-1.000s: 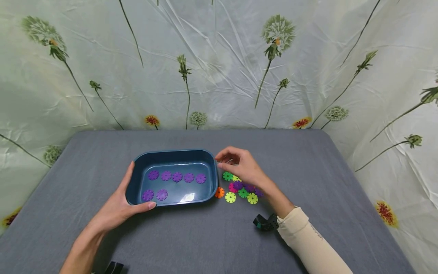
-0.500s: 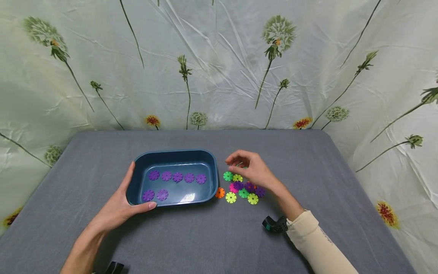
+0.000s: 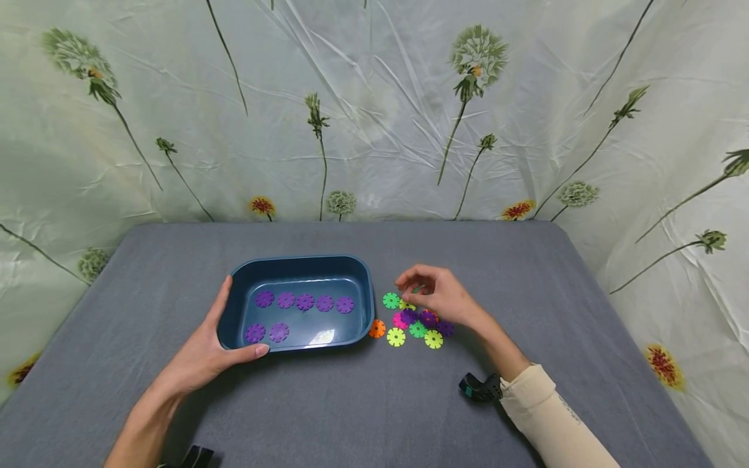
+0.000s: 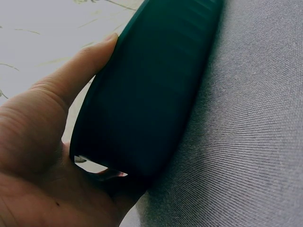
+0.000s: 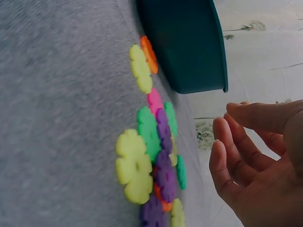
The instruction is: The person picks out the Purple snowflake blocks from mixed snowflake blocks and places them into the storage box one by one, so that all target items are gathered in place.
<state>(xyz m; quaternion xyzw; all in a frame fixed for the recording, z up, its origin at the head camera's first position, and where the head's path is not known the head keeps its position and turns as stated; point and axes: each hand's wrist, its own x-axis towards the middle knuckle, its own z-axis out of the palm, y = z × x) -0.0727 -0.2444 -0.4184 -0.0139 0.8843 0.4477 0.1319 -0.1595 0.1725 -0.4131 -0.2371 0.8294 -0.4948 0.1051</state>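
My left hand (image 3: 199,348) grips the left end of a dark blue plastic tray (image 3: 316,320), thumb on the near rim and fingers at the far left corner. The left wrist view shows the hand round the tray's end wall (image 4: 142,94). Inside lie several purple flower-shaped discs (image 3: 305,301), in a back row and a shorter front row. Just right of the tray, my right hand (image 3: 441,292) hovers over loose discs, fingers loosely bent, thumb near the index finger. Nothing shows between its fingertips (image 5: 232,108) in the right wrist view.
The loose pile holds green (image 3: 391,300), yellow (image 3: 433,339), pink (image 3: 400,319), orange (image 3: 377,329) and purple (image 3: 429,318) discs, some overlapping. Grey cloth (image 3: 363,409) covers the table. A flower-patterned sheet (image 3: 374,130) hangs behind it.
My right hand has moved from the tray's right rim rightward and a little nearer, over the pile. The left hand, tray and the discs inside stay as they were.
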